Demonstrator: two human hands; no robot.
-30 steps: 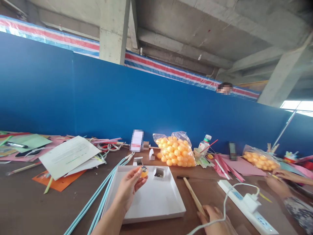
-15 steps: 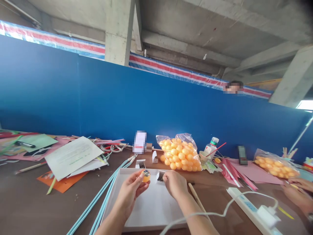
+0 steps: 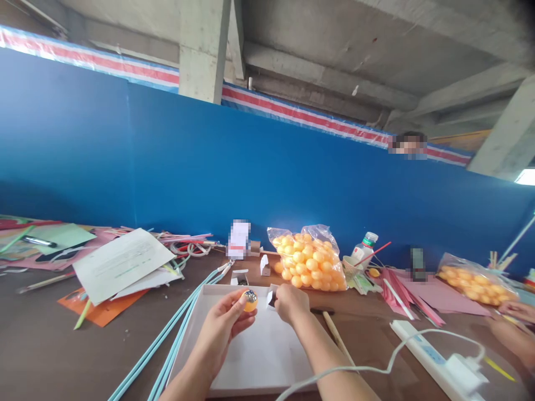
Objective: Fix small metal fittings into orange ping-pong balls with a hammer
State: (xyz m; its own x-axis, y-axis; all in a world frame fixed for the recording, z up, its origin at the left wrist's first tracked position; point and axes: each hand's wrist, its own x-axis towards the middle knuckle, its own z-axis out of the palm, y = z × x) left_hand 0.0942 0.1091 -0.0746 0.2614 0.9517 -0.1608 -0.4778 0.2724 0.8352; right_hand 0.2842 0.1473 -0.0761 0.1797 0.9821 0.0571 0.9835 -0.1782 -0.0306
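Note:
My left hand [image 3: 223,328] pinches an orange ball [image 3: 251,301] with a shiny silvery patch on top, above the left part of a white tray [image 3: 259,356]. Near the tray's back edge, my right hand [image 3: 292,305] has its fingers curled at a small white open box [image 3: 271,298] with a dark inside. Its fingertips are hidden, so whether they hold anything cannot be made out. Another small open box [image 3: 239,277] lies behind the tray, and a white box [image 3: 264,265] stands to its right.
Behind the tray sits a bag of orange balls [image 3: 309,262]. Light-blue cords [image 3: 167,340] run along its left. To the right are a wooden stick [image 3: 336,337], a white cable, a power strip [image 3: 434,356] and another person's hands [image 3: 516,328]. Papers [image 3: 125,264] lie left.
My right hand has shifted slightly left and up over the small box, covering more of its opening. My left hand keeps the ball in nearly the same place. The view has shifted slightly.

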